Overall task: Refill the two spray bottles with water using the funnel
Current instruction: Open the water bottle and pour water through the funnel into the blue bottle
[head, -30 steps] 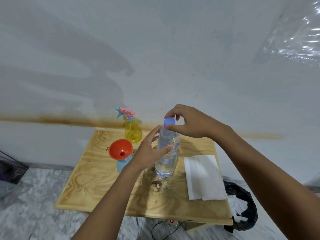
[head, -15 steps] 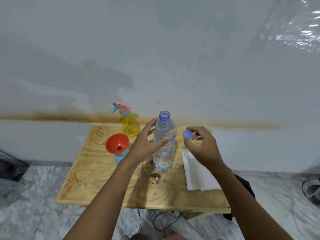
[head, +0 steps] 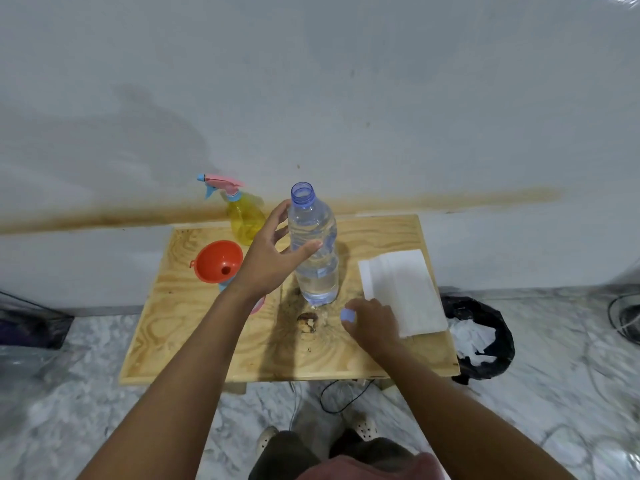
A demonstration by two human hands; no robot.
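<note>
Looking down through the head view, you have the cap (head: 347, 315) off the water bottle (head: 314, 247) now: a second ago your right hand (head: 372, 323) was pinching it on the neck, half a second ago it was lifted clear beside the bottle, and now that hand is low over the table (head: 194, 327), fingers closed around the cap, just in front of the bottle's base. Whether the cap touches the wood, you cannot tell. Your left hand (head: 270, 261) stays wrapped around the bottle's middle, thumb across the front, holding it upright. The open mouth means the water is ready to pour, so the filling itself has not begun.

Counting what is there: one water bottle, partly full; one orange funnel (head: 217, 260), seated in the neck of a blue spray bottle (head: 225, 288) mostly hidden under it and behind your left forearm; one yellow spray bottle (head: 244, 218) at the back by the wall, its pink and blue trigger head on, so it will need unscrewing. One white folded cloth (head: 401, 292) lies to the right. One black-lined bin (head: 485, 341) stands on the floor beside the table.
</note>
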